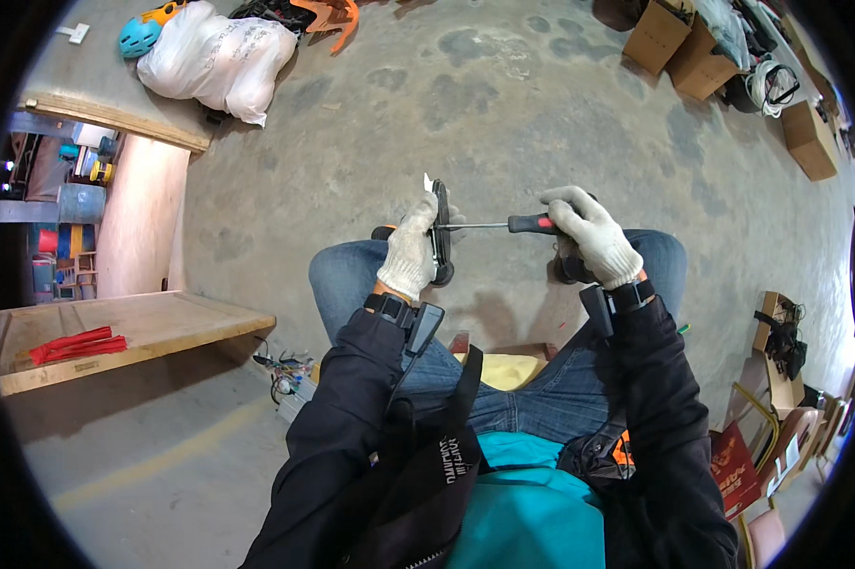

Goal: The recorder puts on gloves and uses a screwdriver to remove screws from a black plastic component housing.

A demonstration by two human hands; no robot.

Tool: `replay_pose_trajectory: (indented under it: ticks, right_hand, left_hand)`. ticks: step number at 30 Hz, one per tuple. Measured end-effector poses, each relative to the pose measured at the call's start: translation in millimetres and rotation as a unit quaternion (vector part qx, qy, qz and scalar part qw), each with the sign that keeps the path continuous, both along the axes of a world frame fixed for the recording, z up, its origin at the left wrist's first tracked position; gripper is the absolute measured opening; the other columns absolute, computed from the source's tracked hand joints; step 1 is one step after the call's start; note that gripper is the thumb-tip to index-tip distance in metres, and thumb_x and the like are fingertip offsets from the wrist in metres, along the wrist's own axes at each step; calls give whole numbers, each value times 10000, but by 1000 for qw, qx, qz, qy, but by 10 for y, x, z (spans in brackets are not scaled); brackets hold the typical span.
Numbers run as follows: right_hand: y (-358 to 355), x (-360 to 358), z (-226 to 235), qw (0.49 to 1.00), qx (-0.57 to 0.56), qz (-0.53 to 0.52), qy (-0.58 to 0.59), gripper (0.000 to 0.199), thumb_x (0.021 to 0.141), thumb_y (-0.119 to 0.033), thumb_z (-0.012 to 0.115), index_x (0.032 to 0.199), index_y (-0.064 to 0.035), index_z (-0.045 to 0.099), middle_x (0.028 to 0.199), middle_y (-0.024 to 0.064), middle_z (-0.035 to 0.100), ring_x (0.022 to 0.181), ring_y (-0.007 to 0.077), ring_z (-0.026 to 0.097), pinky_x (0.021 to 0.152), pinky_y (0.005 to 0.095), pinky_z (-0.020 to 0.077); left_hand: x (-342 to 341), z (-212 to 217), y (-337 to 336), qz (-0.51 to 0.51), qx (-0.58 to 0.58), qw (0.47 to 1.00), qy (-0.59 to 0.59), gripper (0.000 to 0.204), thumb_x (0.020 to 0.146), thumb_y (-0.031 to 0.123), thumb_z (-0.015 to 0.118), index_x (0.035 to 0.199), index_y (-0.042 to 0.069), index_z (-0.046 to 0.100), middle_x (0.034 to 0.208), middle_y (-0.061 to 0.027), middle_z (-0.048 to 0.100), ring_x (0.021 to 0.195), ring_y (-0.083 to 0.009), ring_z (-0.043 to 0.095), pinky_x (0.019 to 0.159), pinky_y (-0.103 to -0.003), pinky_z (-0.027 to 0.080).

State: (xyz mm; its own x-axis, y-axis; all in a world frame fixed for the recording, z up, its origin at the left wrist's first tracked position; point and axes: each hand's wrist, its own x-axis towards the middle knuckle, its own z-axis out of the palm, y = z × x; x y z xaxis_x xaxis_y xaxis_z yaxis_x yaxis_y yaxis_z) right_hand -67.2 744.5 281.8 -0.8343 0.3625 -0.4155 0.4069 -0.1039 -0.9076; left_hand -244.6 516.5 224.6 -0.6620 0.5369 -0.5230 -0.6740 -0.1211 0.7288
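My left hand (411, 248), in a white knit glove, grips a narrow dark object (441, 228) held upright between my knees. It is seen edge-on, so I cannot make out its kind; a small white pointed piece (428, 183) sticks out at its top. My right hand (593, 230), gloved the same way, is closed round the black and red handle of a screwdriver (532, 224). The metal shaft runs level to the left, and its tip meets the side of the dark object. Whether the tip sits in a screw is hidden.
A low wooden board (162, 332) at the left carries red cloth-like strips (78, 345). Loose wires (290, 375) lie beside my left leg. White bags (220, 62) and a blue helmet (140, 38) are far left. Cardboard boxes (702, 62) stand far right on the concrete floor (351, 142).
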Motion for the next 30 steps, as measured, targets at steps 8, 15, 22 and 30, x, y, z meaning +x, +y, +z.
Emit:
replay_pose_trajectory:
  ticks: [8, 15, 22, 30]
  right_hand:
    - [29, -2, -183, 990, -116, -77, 30, 422, 1033, -396, 607, 1207, -14, 648, 917, 34, 661, 712, 89, 574, 664, 259, 486]
    - [110, 26, -7, 989, -145, -13, -22, 381, 1051, -362, 591, 1197, -14, 646, 945, 51, 668, 722, 94, 585, 667, 250, 489]
    - [33, 21, -173, 983, -137, -67, 100, 399, 1028, -313, 636, 1272, 2, 614, 1003, 75, 663, 746, 109, 597, 673, 255, 491]
    - [101, 30, -28, 992, -128, 6, -20, 450, 1062, -422, 556, 1248, -18, 623, 880, 31, 657, 648, 69, 550, 592, 231, 447]
  left_hand:
    - [13, -48, -5, -11, 13, 1000, -6, 400, 1046, 401, 635, 1158, 18, 665, 1009, -116, 694, 865, -209, 698, 804, -369, 610]
    - [-3, -41, -39, -25, 30, 999, 4, 470, 999, 473, 688, 1191, 44, 682, 1014, -91, 706, 822, -179, 696, 759, -328, 592]
    - [2, -20, -52, -72, -3, 997, 23, 580, 999, 568, 618, 1315, 81, 617, 1045, -103, 687, 795, -180, 690, 690, -320, 607]
    - [-19, -49, -63, -83, -18, 996, 7, 706, 967, 718, 522, 1281, 92, 608, 931, -74, 643, 715, -148, 645, 596, -284, 585]
